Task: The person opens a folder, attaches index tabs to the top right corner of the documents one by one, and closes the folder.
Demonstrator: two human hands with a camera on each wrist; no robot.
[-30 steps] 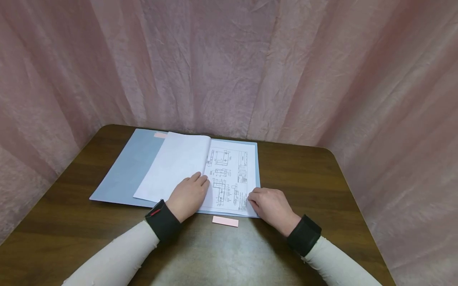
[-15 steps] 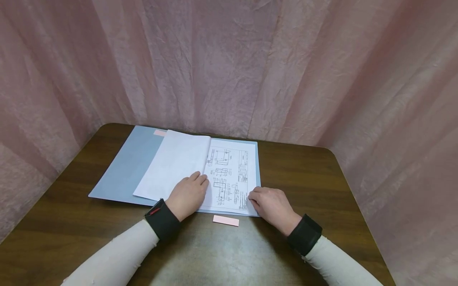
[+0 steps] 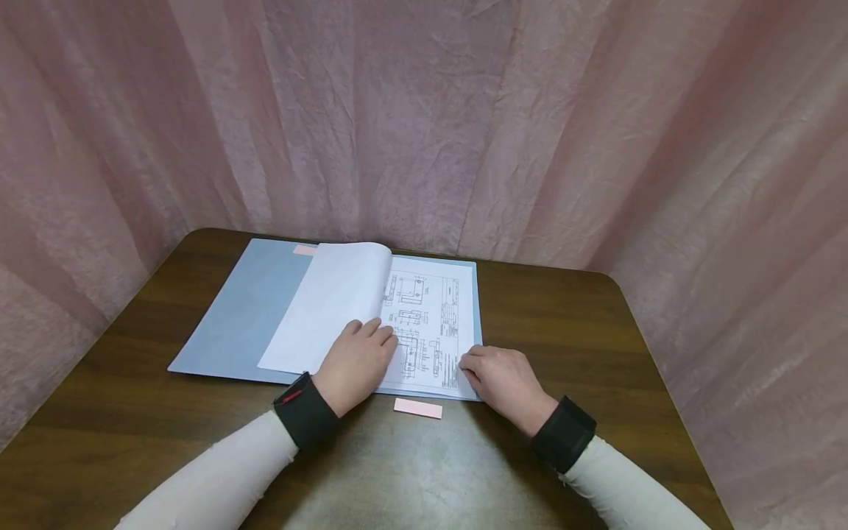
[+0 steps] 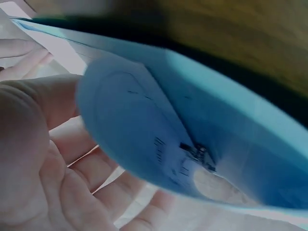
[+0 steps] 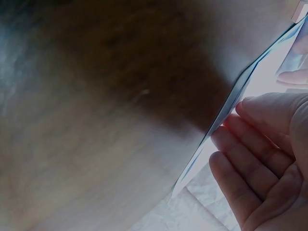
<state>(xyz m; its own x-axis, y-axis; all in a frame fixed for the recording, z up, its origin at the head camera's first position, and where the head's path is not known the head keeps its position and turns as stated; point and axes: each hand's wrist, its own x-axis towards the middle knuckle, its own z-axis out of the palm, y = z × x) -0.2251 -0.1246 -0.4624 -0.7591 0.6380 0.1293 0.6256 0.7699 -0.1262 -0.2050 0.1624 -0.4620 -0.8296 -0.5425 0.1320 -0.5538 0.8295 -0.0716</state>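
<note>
Now resting extended left hand (image 3: 355,367) against folded-back sheet (image 3: 331,294), touching printed page (image 3: 430,316) (near its corner) with relaxed fingers of right hand (image 3: 506,384)!

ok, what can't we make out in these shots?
Head view: lettering on the technical drawing, too small to read.
Head view: part of the drawing's lower left, hidden by the left hand.
Left wrist view: print on the curled page, too blurred to read.
Right wrist view: the pink strip, cut off at the upper right corner.
Head view: both sleeves, cut off by the bottom edge.
</note>
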